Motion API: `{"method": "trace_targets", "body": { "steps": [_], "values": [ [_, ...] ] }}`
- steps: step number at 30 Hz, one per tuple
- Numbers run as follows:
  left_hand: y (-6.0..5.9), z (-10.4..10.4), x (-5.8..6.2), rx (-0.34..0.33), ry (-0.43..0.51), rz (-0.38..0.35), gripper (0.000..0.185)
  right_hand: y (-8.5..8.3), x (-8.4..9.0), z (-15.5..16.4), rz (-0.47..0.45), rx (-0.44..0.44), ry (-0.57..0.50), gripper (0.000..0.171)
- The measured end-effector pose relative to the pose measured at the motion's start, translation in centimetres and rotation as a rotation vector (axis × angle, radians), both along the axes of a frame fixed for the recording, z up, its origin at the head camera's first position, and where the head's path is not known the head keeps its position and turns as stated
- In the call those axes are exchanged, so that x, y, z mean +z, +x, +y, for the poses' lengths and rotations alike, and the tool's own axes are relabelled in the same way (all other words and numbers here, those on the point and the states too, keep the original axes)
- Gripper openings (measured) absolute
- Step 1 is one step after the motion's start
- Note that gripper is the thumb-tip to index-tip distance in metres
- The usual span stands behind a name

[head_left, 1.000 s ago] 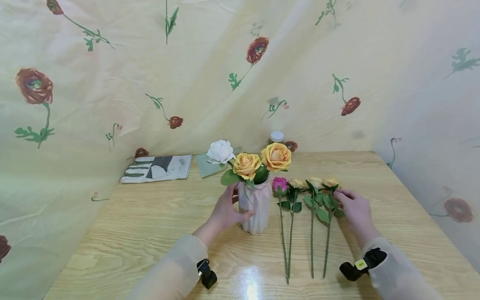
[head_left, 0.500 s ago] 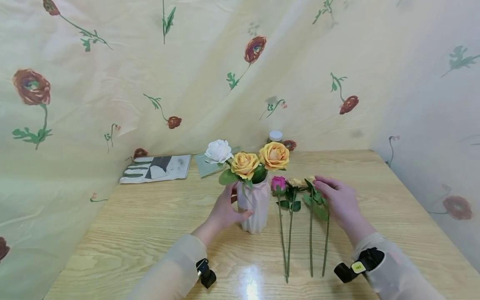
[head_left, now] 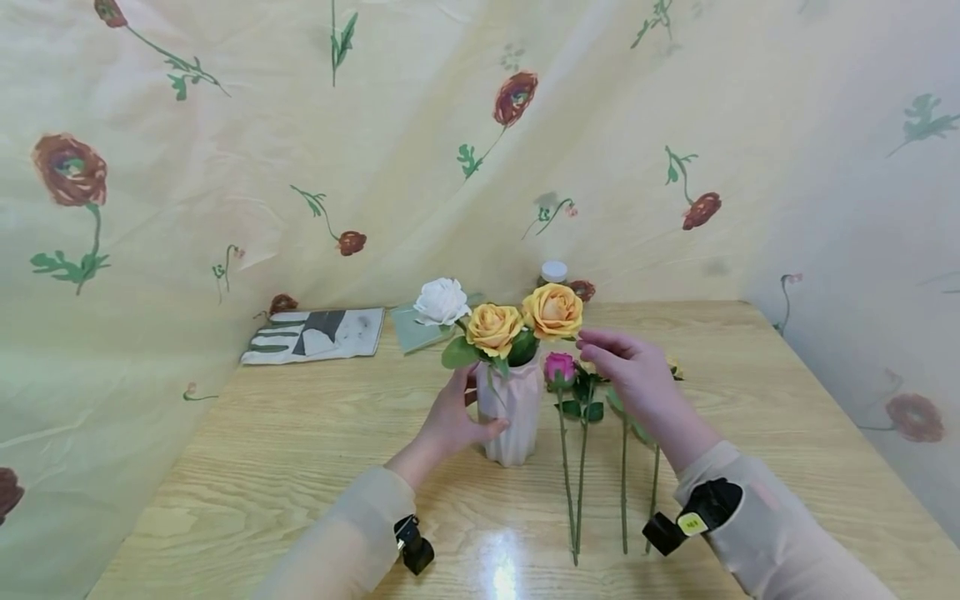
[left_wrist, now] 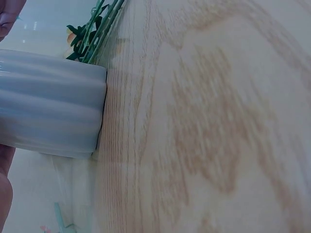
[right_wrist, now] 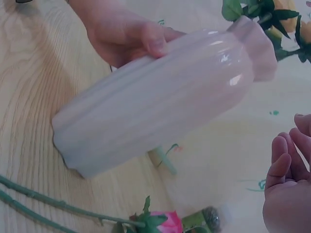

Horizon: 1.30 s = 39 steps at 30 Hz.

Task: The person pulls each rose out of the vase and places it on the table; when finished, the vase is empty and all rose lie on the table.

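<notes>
My left hand (head_left: 450,421) grips a pale pink fluted vase (head_left: 513,412) that stands upright on the table, the thumb across its front. A white rose (head_left: 442,302) and two yellow-orange roses (head_left: 553,312) rise from it. Right of the vase, my right hand (head_left: 637,379) hovers above the flowers lying there, fingers loosely bent and fingertips close to the right-hand yellow-orange rose. In the right wrist view, this hand (right_wrist: 289,182) shows at the right edge, apart from the vase. Beneath it, a magenta rose (head_left: 559,367) lies on the table, beside several pale yellow roses partly hidden by the hand.
A patterned glove (head_left: 315,337) lies flat at the back left, with a light green card (head_left: 414,332) beside it. A white-capped container (head_left: 553,272) stands behind the vase. Flower stems (head_left: 567,475) stretch toward the table's front. A flower-printed curtain (head_left: 375,150) hangs behind.
My right hand has moved left from the rightmost flower on the table, over the others, to beside the roses in the vase. The left hand and vase have stayed put.
</notes>
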<state>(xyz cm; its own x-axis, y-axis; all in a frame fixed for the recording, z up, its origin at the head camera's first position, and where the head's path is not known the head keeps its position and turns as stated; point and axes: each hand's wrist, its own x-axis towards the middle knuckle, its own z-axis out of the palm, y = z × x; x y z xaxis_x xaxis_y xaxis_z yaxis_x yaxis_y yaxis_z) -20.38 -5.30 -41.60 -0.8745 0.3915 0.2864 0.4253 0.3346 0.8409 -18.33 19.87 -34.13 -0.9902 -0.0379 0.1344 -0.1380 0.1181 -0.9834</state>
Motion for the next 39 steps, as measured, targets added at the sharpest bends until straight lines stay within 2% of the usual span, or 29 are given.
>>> {"method": "trace_targets", "body": {
  "steps": [5, 12, 19, 25, 29, 33, 39],
  "values": [
    [0.2, 0.0, 0.1, 0.001, 0.0, 0.002, 0.083, -0.1, 0.6, -0.9, 0.027, -0.025, 0.094, 0.043],
    [0.2, 0.1, 0.3, 0.008, -0.004, -0.007, 0.084, -0.3, 1.6, -2.1, 0.06, 0.023, 0.038, 0.037],
    [0.1, 0.0, -0.1, 0.015, -0.001, -0.011, 0.084, -0.7, 3.0, -3.6, 0.035, 0.04, 0.088, 0.039],
    [-0.1, 0.0, -0.3, 0.021, -0.016, -0.022, 0.084, -1.2, 3.6, -4.6, 0.069, 0.039, -0.004, 0.035],
    [-0.1, 0.0, -0.3, 0.018, -0.01, -0.016, 0.083, -1.1, 3.7, -4.5, 0.076, 0.092, -0.064, 0.035],
    [-0.1, 0.1, -0.3, 0.015, -0.004, -0.006, 0.084, -0.8, 3.7, -4.2, 0.079, 0.163, -0.086, 0.032],
    [-0.1, 0.1, -0.2, 0.005, -0.005, 0.014, 0.085, -0.6, 3.8, -4.4, 0.077, 0.198, -0.083, 0.035]
  ]
}}
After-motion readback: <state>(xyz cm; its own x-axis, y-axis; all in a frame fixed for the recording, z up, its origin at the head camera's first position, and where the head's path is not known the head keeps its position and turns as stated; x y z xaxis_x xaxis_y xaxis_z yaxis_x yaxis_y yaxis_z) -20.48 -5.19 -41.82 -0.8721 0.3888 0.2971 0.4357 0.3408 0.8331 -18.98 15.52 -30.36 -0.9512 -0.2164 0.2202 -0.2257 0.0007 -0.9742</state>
